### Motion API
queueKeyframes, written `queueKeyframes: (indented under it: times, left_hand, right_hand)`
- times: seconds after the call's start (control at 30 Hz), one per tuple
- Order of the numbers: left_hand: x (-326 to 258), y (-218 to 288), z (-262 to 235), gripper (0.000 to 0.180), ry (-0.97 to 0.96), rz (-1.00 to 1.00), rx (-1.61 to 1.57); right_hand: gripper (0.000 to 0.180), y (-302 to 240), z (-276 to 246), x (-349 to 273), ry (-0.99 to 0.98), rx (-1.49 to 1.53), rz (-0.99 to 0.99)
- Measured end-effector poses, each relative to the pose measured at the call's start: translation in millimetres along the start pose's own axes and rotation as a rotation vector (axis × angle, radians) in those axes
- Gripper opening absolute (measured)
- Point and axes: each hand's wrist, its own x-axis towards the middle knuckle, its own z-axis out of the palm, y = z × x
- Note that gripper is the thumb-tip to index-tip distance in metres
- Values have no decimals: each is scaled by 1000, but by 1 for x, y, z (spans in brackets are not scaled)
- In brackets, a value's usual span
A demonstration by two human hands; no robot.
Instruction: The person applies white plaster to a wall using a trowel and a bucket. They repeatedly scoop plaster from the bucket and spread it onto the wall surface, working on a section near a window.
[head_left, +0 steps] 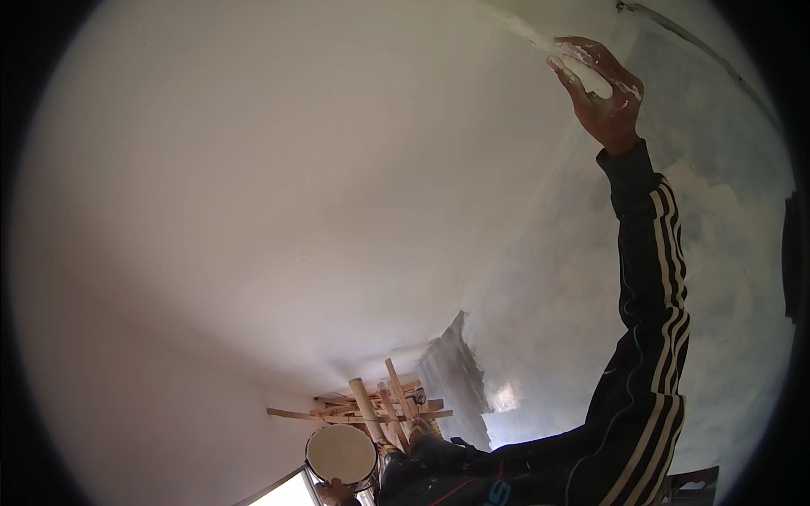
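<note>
High on the right, my right hand (603, 97) is closed around a putty knife (593, 82) whose pale handle is caked in white. Its front end meets the pale surface above, where a streak of white putty (519, 28) runs up and left; the blade's outline is hard to make out. White smears cover the fingers and knuckles. At the bottom, my left hand (336, 491) grips the rim of a round bucket (341, 451) that looks full of cream-white putty. Part of that hand is cut off by the lower edge.
Beyond the bucket stands a stack of wooden poles and planks (380, 405). A bluish-grey patchy wall (557, 337) rises on the right, with a darker grey patch (453, 367) near the corner. Bright light comes through an opening (287, 492) at lower left. A dark cable (692, 38) hangs at upper right.
</note>
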Motion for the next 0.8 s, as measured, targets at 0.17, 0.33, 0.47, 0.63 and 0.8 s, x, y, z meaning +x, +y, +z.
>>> queueKeyframes:
  times: [0.17, 0.33, 0.47, 0.63, 0.8]
  left_hand:
    - [70, -63, -1, 49, 37, 234, 136]
    - [80, -80, 5, 41, -194, 97, 5]
    - [128, -85, -9, 39, -127, 385, 1116]
    - [144, -101, -5, 28, -82, 673, 1721]
    - [138, -101, -19, 19, 258, 1006, 1071]
  right_hand:
    - [21, 10, -7, 34, 139, 41, 75]
    - [36, 28, 16, 27, 96, -207, -17]
    - [52, -15, 45, -5, -122, -231, 41]
    - [36, -94, 63, -51, -283, 46, -137]
    - [29, -101, 57, -67, -255, 209, 29]
